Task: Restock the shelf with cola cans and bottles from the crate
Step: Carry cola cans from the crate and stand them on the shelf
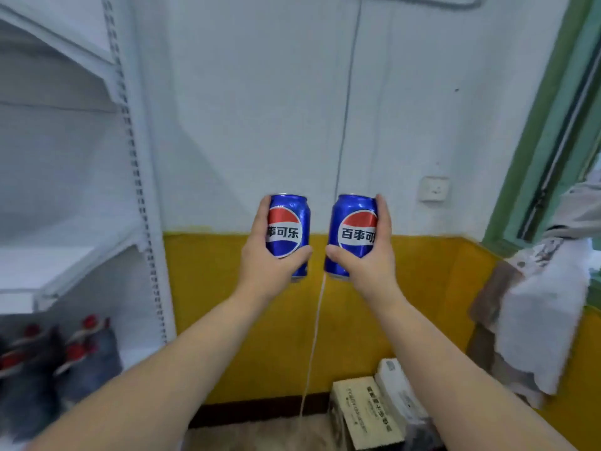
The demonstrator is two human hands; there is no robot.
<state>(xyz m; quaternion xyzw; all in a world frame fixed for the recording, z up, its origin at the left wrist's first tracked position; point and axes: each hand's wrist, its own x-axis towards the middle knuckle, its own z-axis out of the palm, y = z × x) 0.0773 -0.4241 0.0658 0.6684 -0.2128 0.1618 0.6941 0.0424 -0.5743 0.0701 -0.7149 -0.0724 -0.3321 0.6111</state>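
Gripping one upright blue cola can each, left hand (260, 255) around left can (287, 234), right hand (374, 255) around right can (353, 234)

The wall (244, 109) is white around the socket (435, 189) and yellow below it, down to a dark skirting (253, 413) at the pale floor (260, 437). Just left of the socket a thin cable (346, 125) runs down the wall. Right of it stands a green window frame (533, 141), with a cloth (540, 320) hanging lower. Boxes (367, 415) lie well below the socket. A white shelf (65, 255) stands far left.
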